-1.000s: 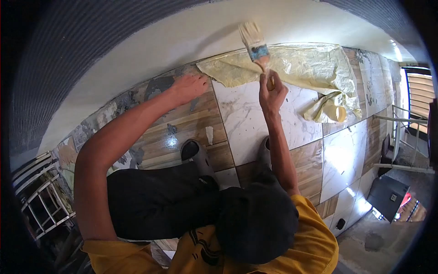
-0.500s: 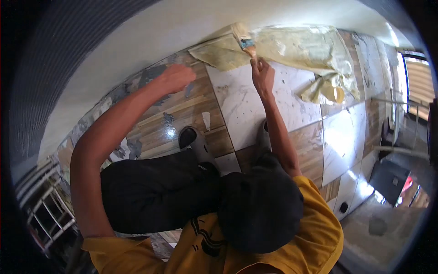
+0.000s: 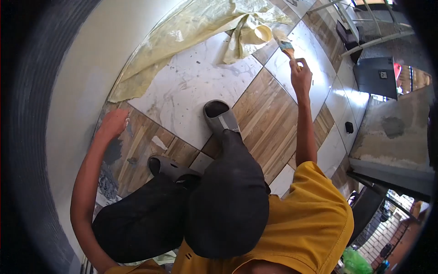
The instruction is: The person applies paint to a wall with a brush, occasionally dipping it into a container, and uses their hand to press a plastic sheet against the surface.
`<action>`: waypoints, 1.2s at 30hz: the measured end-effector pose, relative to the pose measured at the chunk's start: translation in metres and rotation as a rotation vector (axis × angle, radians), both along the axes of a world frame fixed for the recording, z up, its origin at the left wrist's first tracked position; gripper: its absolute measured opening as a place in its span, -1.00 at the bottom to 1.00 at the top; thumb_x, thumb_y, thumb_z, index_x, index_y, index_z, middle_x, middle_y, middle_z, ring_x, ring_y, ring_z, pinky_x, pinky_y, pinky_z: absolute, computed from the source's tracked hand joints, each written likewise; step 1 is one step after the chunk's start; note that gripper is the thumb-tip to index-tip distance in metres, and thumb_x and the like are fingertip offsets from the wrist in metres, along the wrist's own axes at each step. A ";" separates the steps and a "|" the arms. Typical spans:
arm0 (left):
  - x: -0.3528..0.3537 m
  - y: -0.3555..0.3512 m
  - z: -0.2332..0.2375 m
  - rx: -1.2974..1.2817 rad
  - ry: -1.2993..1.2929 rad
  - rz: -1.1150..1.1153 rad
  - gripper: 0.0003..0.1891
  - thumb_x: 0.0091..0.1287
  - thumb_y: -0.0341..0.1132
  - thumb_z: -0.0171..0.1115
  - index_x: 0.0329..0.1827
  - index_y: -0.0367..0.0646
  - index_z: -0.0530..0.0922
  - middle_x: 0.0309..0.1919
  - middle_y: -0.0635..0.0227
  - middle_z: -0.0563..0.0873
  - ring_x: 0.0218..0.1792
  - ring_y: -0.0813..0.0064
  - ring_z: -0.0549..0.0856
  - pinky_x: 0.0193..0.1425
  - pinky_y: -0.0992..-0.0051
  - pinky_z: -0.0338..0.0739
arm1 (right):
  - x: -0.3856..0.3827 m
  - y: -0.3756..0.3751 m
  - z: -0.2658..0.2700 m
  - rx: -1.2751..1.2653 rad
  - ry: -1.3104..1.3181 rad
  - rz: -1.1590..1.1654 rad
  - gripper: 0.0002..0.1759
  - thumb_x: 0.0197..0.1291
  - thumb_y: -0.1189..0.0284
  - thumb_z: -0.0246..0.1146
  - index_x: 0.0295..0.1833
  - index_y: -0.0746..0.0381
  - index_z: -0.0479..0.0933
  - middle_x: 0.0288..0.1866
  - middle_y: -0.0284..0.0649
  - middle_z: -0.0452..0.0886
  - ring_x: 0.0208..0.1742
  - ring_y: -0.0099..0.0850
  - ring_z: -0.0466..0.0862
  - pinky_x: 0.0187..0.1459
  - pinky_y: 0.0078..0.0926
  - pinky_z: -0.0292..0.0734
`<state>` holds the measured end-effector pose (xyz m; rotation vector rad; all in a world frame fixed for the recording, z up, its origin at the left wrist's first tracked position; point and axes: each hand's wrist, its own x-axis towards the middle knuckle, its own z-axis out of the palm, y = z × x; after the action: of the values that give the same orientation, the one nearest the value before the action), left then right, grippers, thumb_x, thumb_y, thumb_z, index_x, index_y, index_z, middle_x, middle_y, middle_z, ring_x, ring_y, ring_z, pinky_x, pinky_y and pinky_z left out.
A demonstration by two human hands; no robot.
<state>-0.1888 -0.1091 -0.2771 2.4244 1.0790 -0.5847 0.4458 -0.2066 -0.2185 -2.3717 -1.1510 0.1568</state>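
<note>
My right hand is closed round the handle of a paintbrush with pale bristles and a blue-grey band. The bristles point away from me, close to the right side of a round, cream-coloured container. That container sits at the bunched end of a yellowish plastic sheet. My left hand is closed low beside the wall, just below the sheet's near corner. A whitish bit shows at its fingertips; I cannot tell whether it holds anything.
A pale wall curves along the left. White marble-look and wood-look tiles cover the floor, with grey smears near the wall. My grey shoes stand on it. At right are metal rails, a dark box and a concrete ledge.
The view has turned to the right. My right hand has carried the paintbrush from the foot of the wall to beside the round container. My left hand stays closed, near the wall.
</note>
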 end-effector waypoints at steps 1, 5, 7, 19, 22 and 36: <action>0.007 0.003 0.000 -0.007 -0.029 -0.010 -0.77 0.30 -0.33 0.29 -0.08 -0.25 0.50 -0.25 -0.04 0.69 -0.13 -0.13 0.68 -0.05 -0.03 0.55 | 0.010 0.006 -0.003 0.006 0.003 -0.013 -0.66 0.32 0.17 0.31 -0.13 0.27 0.62 -0.54 0.00 0.64 -0.50 -0.19 0.69 -0.38 -0.22 0.52; 0.035 0.015 0.017 -0.010 -0.050 -0.028 -0.76 0.31 -0.35 0.28 -0.05 -0.25 0.49 -0.25 -0.04 0.69 -0.12 -0.15 0.67 -0.04 -0.02 0.55 | 0.030 0.040 -0.027 -0.158 -0.054 0.134 -0.63 0.29 0.15 0.30 -0.06 0.25 0.65 -0.39 0.16 0.70 -0.28 0.13 0.74 -0.18 -0.01 0.60; 0.040 0.014 0.020 0.000 -0.087 -0.016 -0.75 0.31 -0.35 0.29 -0.03 -0.25 0.49 -0.25 -0.05 0.69 -0.12 -0.15 0.68 -0.04 -0.03 0.55 | 0.032 0.054 -0.038 -0.191 -0.085 0.165 -0.65 0.27 0.19 0.30 -0.06 0.27 0.66 -0.32 0.20 0.71 -0.21 0.15 0.73 -0.12 0.04 0.59; 0.048 0.010 0.030 -0.073 0.075 0.050 -0.70 0.32 -0.31 0.28 0.03 -0.25 0.50 -0.22 -0.07 0.70 -0.10 -0.14 0.68 -0.02 -0.04 0.55 | 0.062 0.069 -0.067 -0.191 0.077 0.145 -0.57 0.24 0.14 0.35 0.01 0.28 0.68 -0.24 0.19 0.73 -0.16 0.08 0.76 -0.07 -0.07 0.60; 0.054 0.016 0.028 -0.051 0.022 0.024 -0.71 0.32 -0.33 0.28 0.02 -0.24 0.50 -0.21 -0.03 0.68 -0.10 -0.12 0.68 -0.02 -0.02 0.54 | 0.075 0.053 -0.074 -0.085 0.118 0.141 -0.59 0.28 0.13 0.36 -0.03 0.28 0.69 -0.44 -0.06 0.72 -0.44 -0.28 0.71 -0.37 -0.31 0.55; 0.049 0.021 -0.019 -0.143 -0.045 -0.064 -0.83 0.23 -0.32 0.29 -0.18 -0.19 0.59 -0.38 0.05 0.72 -0.33 0.03 0.74 -0.26 0.07 0.61 | -0.012 0.069 -0.178 -0.028 1.033 -0.307 -0.40 0.36 0.52 0.20 0.50 0.29 0.30 -0.29 -0.57 0.51 -0.50 -0.84 0.38 -0.54 -0.91 0.34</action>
<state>-0.1398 -0.0882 -0.2964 2.3434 0.9130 -0.6034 0.4343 -0.1374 -0.3965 -1.9661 -0.2822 1.1210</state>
